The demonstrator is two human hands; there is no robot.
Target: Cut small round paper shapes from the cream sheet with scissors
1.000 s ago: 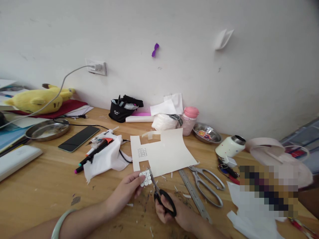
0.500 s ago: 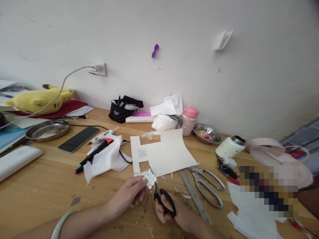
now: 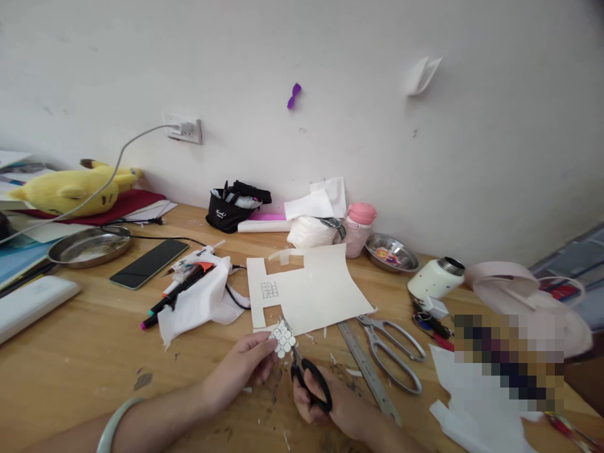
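Note:
My left hand [image 3: 245, 368] pinches a small white paper cutout [image 3: 284, 338] marked with a grid of little rounded shapes, just above the wooden table [image 3: 85, 352]. My right hand [image 3: 330, 406] grips black-handled scissors [image 3: 306, 374] whose blades meet the cutout's right edge. Right behind them lies a cream sheet of card [image 3: 314, 289] with notches cut out and a small drawn grid.
Large metal scissors [image 3: 394, 352] and a steel ruler [image 3: 365, 368] lie to the right, near a white flask [image 3: 436, 280] and white paper [image 3: 476, 409]. To the left are markers [image 3: 177, 292] on white cloth, a phone [image 3: 148, 263], a steel dish [image 3: 89, 245] and a yellow plush toy [image 3: 70, 189].
The left hand has turned the small cutout and shifted it slightly right against the blades. The scissors have stayed almost in place.

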